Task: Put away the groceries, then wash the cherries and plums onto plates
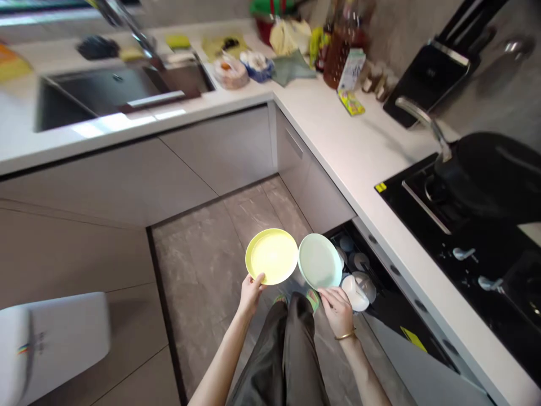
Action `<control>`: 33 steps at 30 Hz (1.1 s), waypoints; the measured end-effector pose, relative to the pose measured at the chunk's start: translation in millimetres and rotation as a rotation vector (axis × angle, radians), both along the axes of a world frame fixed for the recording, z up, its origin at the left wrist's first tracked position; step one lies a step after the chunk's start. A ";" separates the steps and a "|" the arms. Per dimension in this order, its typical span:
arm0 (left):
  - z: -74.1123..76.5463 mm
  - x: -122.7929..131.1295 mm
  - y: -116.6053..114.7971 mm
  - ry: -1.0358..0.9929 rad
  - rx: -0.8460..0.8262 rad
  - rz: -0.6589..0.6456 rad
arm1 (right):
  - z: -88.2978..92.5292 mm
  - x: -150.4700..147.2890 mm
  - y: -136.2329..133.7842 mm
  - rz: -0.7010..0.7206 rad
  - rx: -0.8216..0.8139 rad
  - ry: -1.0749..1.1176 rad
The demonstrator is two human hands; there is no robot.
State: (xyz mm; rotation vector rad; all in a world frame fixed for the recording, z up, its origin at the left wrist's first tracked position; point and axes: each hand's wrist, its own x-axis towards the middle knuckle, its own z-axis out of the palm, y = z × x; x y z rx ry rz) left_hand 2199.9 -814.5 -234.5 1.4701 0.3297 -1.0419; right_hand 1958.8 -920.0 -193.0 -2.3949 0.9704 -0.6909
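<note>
A yellow plate [273, 255] is pinched at its lower rim by my left hand [252, 290], thumb on top. Beside it, my right hand [338, 310] grips a pale green plate [320, 260] by its lower edge. The two plates are level with each other, their rims almost touching, above the floor. Just right of the green plate is an open drawer [380, 282] under the stove. Inside it I see a white bowl [355, 293] and several other dishes, partly hidden by the plate and my right hand.
A black stovetop [426, 225] with a dark wok [490, 169] is at the right. Behind it stands a knife block [426, 79]. The sink [105, 90] is at the back left. A white bin [63, 344] hangs at lower left. Bottles and packets crowd the counter corner.
</note>
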 end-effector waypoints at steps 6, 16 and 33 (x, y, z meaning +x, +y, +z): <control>78.0 58.3 33.5 -0.081 -0.074 0.125 | 65.3 90.1 -16.9 0.214 -0.155 -0.062; 157.5 159.6 35.7 -0.177 -0.168 0.345 | 150.2 219.9 -88.3 0.541 -0.235 -0.131; 220.9 491.3 -73.0 -0.460 -0.108 0.573 | 193.9 669.3 -312.0 0.654 -0.044 -0.261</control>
